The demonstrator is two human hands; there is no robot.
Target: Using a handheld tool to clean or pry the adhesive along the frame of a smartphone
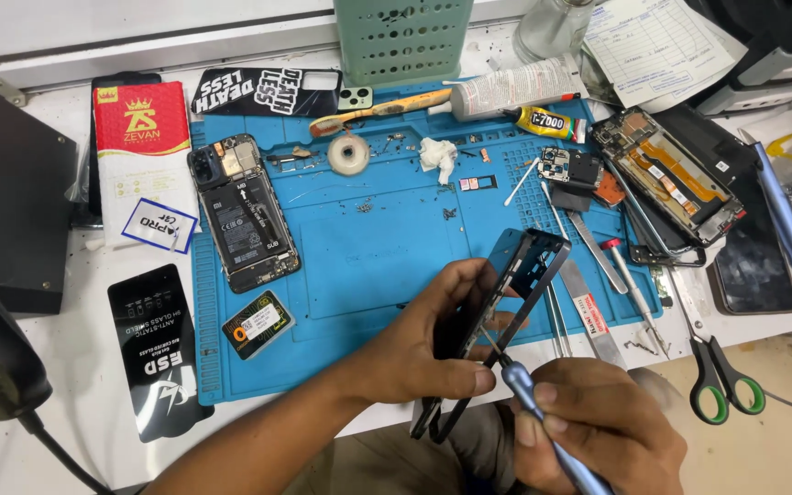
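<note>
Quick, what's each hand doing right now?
Left hand: closed on the black phone frame.
Right hand: closed on the blue screwdriver, tip at the frame.

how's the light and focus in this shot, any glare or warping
Head view: even, bright overhead light with soft shadows; the blue mat and opened phone are sharp. Faint glare on the dark screen at right. Wide-lens bending curves the edges; left hand and right hand slightly soft.

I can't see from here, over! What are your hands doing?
Left hand gripping black phone frame, tilted above blue mat. Right hand holding blue screwdriver, tip on frame. Nothing blocking.
</note>
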